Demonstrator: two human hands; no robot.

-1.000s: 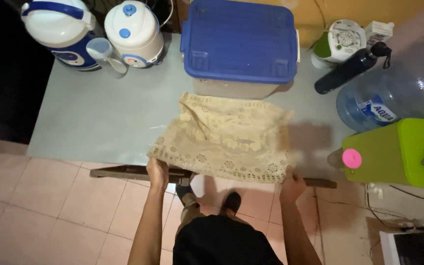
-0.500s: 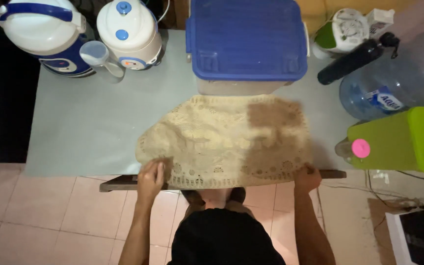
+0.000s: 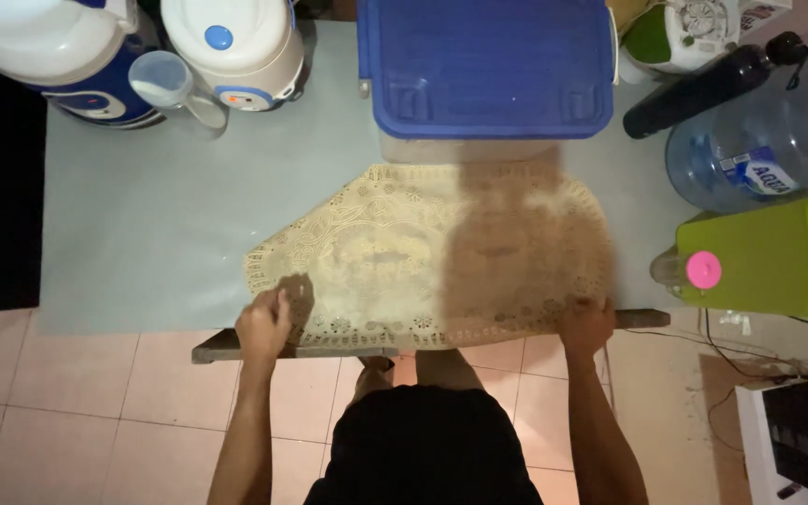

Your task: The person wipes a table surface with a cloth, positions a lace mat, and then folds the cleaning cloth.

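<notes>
At the bottom of the frame the left hand (image 3: 264,324) pinches the near-left hem of the lace cloth (image 3: 395,252) while the right hand (image 3: 587,326) grips the near-right corner. The cloth lies spread flat at mid-frame on the grey table (image 3: 142,224) — thin, light and limp by the look of it, its openwork likely to snag, so the hem corners seem the best hold. Beyond it, its far edge meets a tub with a blue lid (image 3: 488,65) — upper centre.

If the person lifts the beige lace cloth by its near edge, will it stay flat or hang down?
The lace cloth would probably sag and fold: it is thin, full of holes, and lies flat against the table. It looks light, so the left hand and right hand at its near edge could likely drag it easily. Its open pattern may snag.
</notes>
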